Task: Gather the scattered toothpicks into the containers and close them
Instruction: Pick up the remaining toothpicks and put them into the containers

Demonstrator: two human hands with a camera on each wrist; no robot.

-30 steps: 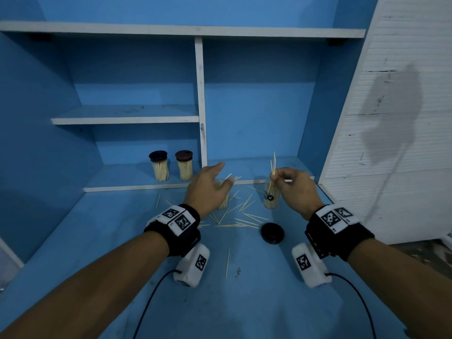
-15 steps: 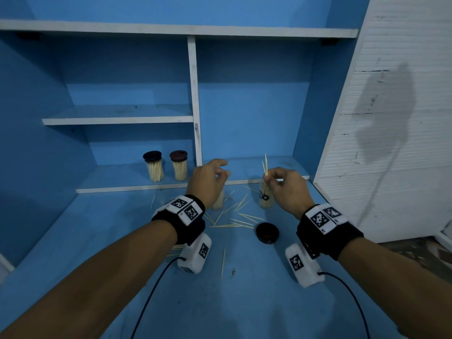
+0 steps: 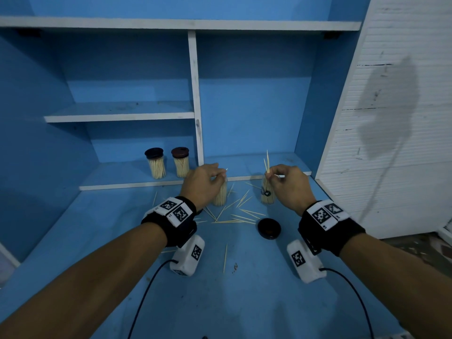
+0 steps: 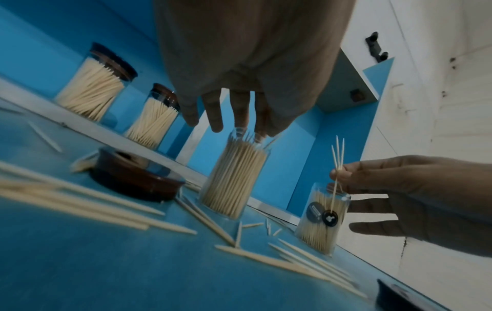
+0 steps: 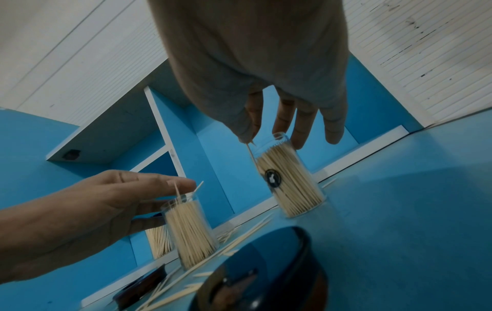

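Lowered since before: right hand [image 3: 286, 182] pinching toothpicks [image 4: 337, 155] over labelled jar [image 4: 323, 218]; left hand [image 3: 203, 184] pinching too; could miss, spill.

Black wristbands [image 3: 171, 222] with white coded tags

two lidded jars [image 3: 167, 162] mid-frame left on low shelf [image 3: 127, 177] | two open jars [image 3: 220, 195] centre, side by side before shelf edge | loose toothpicks [image 3: 234, 215] between and below them | lid [image 3: 269, 228] lower right of toothpicks
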